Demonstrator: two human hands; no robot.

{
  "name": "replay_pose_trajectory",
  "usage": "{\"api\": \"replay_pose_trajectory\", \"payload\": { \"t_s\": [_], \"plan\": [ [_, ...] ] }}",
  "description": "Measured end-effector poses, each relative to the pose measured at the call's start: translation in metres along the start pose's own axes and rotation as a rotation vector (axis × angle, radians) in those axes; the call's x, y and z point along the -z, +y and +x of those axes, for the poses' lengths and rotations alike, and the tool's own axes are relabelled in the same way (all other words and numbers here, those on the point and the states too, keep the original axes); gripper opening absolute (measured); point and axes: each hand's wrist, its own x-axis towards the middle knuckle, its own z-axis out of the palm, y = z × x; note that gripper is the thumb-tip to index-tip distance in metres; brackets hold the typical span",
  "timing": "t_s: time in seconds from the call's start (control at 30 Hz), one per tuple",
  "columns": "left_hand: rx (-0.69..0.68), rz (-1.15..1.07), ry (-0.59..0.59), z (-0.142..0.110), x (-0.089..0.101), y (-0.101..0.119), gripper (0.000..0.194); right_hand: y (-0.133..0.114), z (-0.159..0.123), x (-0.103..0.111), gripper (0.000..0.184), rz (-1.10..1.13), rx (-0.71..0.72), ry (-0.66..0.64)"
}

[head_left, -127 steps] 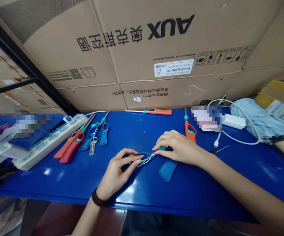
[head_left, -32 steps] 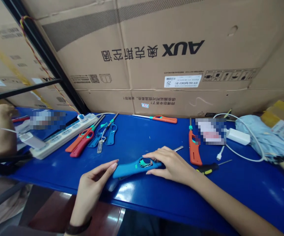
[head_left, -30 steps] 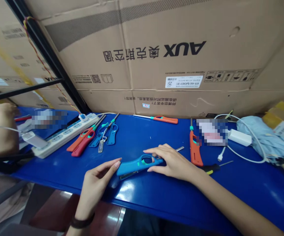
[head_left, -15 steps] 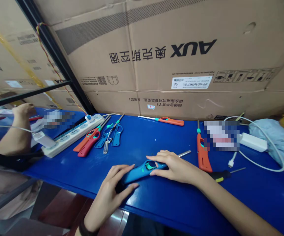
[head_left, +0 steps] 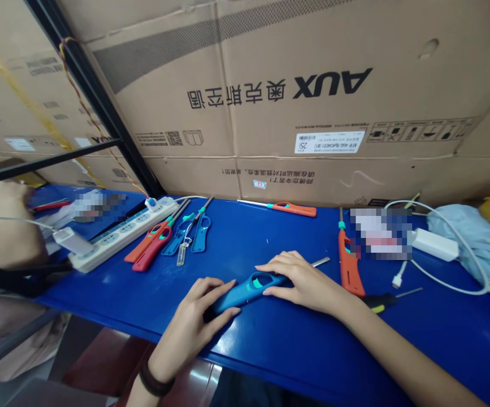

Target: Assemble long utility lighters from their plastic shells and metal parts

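A blue long-necked lighter (head_left: 245,292) with a green trigger lies across the front of the blue table. My left hand (head_left: 204,316) is closed round its handle end, thumb on the near side and fingers on the far side. My right hand (head_left: 293,280) pinches it at the neck end, where the metal tube pokes out beyond the fingers. An opened blue lighter (head_left: 201,233), its shell halves apart and inner parts showing, rests at the back left. Beside it are an orange lighter (head_left: 146,242) and a red lighter (head_left: 154,247).
Another orange lighter (head_left: 293,210) lies along the cardboard box (head_left: 245,130). To the right are an upright-pointing orange lighter (head_left: 350,265), a screwdriver (head_left: 382,302), a white charger (head_left: 435,245) and its cable. A white power strip (head_left: 121,234) runs along the left, near a co-worker's arm (head_left: 13,232).
My left thumb and fingers have closed onto the lighter's handle. The green trigger now sits differently in its opening, and my right fingers have shifted slightly. The co-worker's arm moved left.
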Motion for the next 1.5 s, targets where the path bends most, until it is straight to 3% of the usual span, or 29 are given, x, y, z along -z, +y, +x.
{"api": "replay_pose_trajectory", "payload": {
  "t_s": [0.43,0.83,1.03,1.33,1.5],
  "plan": [
    [-0.068,0.079,-0.038,0.010,0.002,0.002,0.041,0.004,-0.004,0.001,0.035,-0.035,-0.038,0.010],
    [0.012,0.017,-0.003,0.009,-0.002,0.004,0.040,0.007,-0.007,0.002,0.035,0.102,-0.124,-0.021],
    [0.018,0.053,0.027,0.011,-0.003,0.006,0.041,0.014,-0.010,0.014,0.028,0.030,-0.164,0.060],
    [-0.040,0.110,0.079,0.035,-0.032,0.042,0.037,0.023,-0.015,0.023,0.027,-0.086,-0.104,0.049],
    [-0.066,0.132,0.118,0.046,-0.042,0.045,0.032,0.024,-0.015,0.020,0.018,-0.126,-0.110,0.026]
  ]
}}
